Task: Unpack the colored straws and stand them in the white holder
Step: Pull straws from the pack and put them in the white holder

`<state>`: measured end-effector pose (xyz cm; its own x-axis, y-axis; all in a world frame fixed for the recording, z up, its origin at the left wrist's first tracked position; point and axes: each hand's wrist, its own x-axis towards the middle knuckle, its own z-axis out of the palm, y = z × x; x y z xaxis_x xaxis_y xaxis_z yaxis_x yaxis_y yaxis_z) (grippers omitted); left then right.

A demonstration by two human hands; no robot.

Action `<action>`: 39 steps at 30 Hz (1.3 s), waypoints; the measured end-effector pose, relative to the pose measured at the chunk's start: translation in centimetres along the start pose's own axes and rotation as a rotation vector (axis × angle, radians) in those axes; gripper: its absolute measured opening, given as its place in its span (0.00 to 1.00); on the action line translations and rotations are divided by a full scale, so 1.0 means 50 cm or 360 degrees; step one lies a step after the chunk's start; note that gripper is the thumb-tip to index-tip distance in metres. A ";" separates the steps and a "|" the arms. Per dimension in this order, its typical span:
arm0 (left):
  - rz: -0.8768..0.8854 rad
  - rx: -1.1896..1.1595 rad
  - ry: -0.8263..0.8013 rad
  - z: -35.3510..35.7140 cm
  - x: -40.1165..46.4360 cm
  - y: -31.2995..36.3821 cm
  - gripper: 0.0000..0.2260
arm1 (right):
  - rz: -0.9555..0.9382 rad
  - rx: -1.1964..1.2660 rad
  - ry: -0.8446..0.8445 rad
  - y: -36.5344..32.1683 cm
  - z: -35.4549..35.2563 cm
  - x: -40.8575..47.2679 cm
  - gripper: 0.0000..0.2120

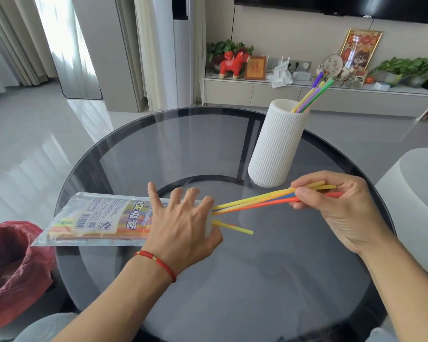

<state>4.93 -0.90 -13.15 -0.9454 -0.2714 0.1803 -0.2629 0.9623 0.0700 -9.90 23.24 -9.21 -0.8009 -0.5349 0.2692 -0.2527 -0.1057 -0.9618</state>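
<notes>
Red bag [13,262] at far left. Straw packet [97,218] flat on glass table [232,280]. Left hand [181,225] clamps its open end, fingers splayed. Right hand [336,206] pinches yellow, blue and orange straws [255,199], half out of the packet. White holder [274,149] stands beyond, several standing straws [311,95] leaning inside.

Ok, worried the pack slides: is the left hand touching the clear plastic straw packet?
Touching: head view shows the left hand gripping the clear plastic straw packet near its mouth.

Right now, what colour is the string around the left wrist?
Red bracelet, with a gold bead; head view.
</notes>
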 end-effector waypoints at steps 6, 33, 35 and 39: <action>0.0062 -0.0158 0.0028 0.006 -0.003 0.008 0.18 | 0.0035 0.0278 0.0047 0.013 -0.002 0.006 0.05; -0.0002 -0.0264 -0.0088 0.066 0.003 0.008 0.11 | 0.0071 -0.1024 0.0353 -0.063 0.024 0.074 0.15; -0.0002 -0.0257 -0.0089 0.065 0.003 0.009 0.12 | 0.0108 -0.1137 0.0291 -0.057 0.041 0.091 0.14; -0.0006 -0.0227 -0.0076 0.066 0.001 0.008 0.12 | 0.0260 -0.1183 0.0137 -0.011 0.082 0.087 0.13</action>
<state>4.12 -0.46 -16.34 -0.9534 -0.2707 0.1328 -0.2398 0.9478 0.2102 -11.02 17.52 -7.71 -0.8911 -0.4250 0.1589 -0.4020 0.5771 -0.7109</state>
